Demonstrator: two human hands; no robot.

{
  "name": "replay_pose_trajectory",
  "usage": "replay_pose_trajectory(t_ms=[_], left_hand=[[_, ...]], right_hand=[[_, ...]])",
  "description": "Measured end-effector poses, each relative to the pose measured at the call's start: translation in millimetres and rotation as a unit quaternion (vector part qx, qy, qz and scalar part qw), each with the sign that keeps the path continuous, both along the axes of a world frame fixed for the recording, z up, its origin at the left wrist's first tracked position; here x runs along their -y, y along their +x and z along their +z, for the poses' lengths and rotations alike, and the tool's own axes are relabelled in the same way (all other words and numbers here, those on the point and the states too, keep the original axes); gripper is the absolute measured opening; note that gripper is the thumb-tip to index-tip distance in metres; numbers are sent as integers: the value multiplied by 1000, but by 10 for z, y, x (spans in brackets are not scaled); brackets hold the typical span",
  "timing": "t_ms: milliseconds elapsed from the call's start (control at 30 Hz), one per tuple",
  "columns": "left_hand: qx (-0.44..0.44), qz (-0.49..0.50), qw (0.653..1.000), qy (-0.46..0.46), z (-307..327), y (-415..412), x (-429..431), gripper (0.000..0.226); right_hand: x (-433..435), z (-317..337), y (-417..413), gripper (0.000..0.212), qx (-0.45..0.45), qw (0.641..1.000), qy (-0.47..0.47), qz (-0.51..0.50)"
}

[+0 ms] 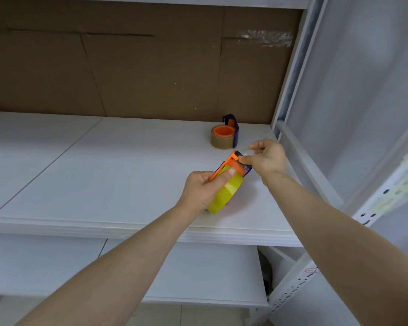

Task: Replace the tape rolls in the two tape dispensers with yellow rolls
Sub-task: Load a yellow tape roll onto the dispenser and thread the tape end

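Note:
An orange and blue tape dispenser (236, 164) with a yellow tape roll (226, 195) on it is held above the white shelf (104, 175). My left hand (204, 188) grips the dispenser and roll from the left, thumb across the orange arm. My right hand (266, 158) pinches the loose tape end at the dispenser's cutter head. Behind them, a second blue dispenser (232, 130) stands on the shelf with a brown tape roll (222, 140) on its orange hub.
A brown cardboard sheet (139, 67) backs the shelf. A white metal upright (290, 74) and a translucent side panel (353, 90) close off the right side. A lower shelf (193, 274) lies beneath.

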State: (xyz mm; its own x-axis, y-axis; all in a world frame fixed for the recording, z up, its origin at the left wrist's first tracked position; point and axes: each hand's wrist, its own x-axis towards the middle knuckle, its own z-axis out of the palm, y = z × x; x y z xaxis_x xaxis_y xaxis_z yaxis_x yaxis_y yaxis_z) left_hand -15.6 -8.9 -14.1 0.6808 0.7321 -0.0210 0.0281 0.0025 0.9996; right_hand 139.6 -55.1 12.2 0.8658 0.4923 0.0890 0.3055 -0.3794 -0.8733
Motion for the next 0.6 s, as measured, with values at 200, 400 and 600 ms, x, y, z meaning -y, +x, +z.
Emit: replay_pose_trajectory(t_ms=[200, 400, 600], left_hand=[[-16, 5, 1000, 19, 28, -3, -10, 47], [-45, -8, 998, 54, 82, -11, -11, 52], [-42, 0, 997, 62, 79, -34, -39, 54]], right_hand=[[-14, -74, -44, 24, -19, 996, 90, -14], [-18, -50, 49, 29, -26, 993, 108, 39], [91, 125, 227, 25, -225, 950, 104, 191]])
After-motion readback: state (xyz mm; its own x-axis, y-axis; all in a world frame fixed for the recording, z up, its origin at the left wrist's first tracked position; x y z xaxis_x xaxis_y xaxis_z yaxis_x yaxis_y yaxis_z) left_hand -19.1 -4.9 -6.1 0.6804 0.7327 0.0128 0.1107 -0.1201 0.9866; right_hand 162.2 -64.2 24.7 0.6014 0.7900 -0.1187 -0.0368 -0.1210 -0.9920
